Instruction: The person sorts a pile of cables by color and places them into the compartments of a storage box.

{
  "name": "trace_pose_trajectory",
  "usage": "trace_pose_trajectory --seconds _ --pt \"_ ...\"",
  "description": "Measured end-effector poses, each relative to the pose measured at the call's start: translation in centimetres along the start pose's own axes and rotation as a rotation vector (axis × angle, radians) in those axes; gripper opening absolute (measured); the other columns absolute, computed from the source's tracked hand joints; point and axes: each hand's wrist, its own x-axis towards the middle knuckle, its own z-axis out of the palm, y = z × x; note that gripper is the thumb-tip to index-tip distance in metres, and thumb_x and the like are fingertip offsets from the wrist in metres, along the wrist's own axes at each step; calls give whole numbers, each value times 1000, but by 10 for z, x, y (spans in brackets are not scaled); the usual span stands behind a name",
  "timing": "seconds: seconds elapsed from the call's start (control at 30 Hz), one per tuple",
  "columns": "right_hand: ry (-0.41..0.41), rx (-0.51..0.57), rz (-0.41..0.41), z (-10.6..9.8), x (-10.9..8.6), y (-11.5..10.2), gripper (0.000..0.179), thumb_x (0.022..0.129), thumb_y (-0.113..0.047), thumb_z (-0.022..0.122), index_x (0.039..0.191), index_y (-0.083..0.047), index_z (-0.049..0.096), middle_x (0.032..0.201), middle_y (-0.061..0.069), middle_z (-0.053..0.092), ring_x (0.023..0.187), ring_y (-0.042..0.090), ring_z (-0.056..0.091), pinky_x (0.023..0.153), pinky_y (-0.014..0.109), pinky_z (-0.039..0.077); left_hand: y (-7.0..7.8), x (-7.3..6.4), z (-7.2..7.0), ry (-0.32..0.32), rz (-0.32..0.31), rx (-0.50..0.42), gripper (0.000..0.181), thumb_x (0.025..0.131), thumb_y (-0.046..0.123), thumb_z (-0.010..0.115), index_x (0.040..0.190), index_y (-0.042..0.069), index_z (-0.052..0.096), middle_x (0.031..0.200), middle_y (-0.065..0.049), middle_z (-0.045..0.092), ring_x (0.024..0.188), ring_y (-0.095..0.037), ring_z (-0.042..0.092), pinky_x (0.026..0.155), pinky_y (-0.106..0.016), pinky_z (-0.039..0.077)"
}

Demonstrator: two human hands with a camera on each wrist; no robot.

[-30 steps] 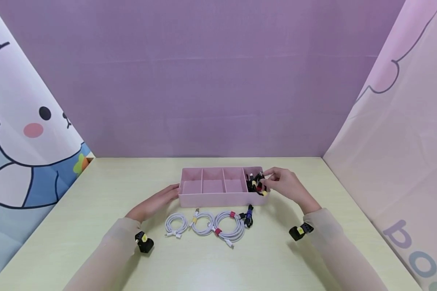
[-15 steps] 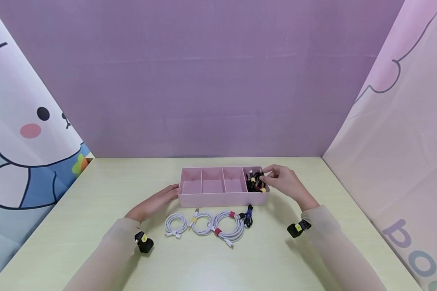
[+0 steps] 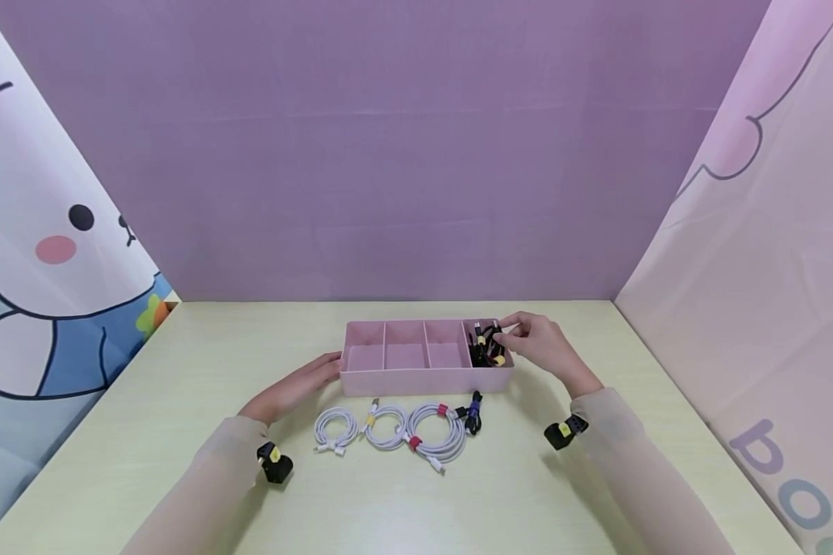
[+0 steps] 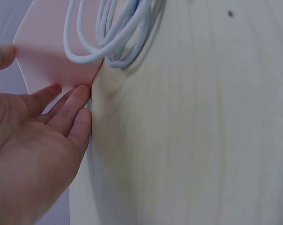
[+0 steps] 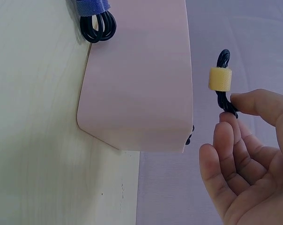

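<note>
A pink box (image 3: pixel 426 381) with a row of compartments stands on the table. My left hand (image 3: pixel 297 388) touches its left end with outstretched fingers; in the left wrist view the fingertips (image 4: pixel 83 93) meet the wall low down. Over the rightmost compartment, my right hand (image 3: pixel 543 344) pinches a coiled black cable (image 5: pixel 223 101) with a yellow strap between thumb and fingers. Black cables (image 3: pixel 482 351) fill that compartment, and the head view does not separate them well from the pinched one. The other compartments hold nothing visible.
In front of the box lie three coiled white cables: a left coil (image 3: pixel 336 428), a yellow-strapped coil (image 3: pixel 386 428) and a larger red-strapped coil (image 3: pixel 439 433). A black cable (image 3: pixel 474 412) with a purple strap lies at their right. A purple backdrop (image 3: pixel 403 154) rises behind the table.
My right hand has shifted slightly up and left; the yellow-strapped black cable has moved from hanging over the front rim to inside the rightmost compartment's outline. My left hand stays in place.
</note>
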Motion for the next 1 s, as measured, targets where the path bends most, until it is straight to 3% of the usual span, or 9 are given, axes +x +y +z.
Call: trace_pose_trajectory --seconds 0.43,1.0 --pt "-7 0 13 4 6 3 35 95 -28 70 121 -4 67 89 4 71 76 19 60 67 33 49 -1 1 0 -3 16 -17 66 107 52 35 161 17 23 164 -11 23 150 -38 15 116 -67 9" --pt "-25 -1 30 8 8 0 32 96 -25 69 121 -4 67 90 11 70 73 21 56 62 33 45 -1 -1 -1 3 2 -3 66 106 54 34 161 18 23 165 -10 22 150 -38 12 115 -69 7"
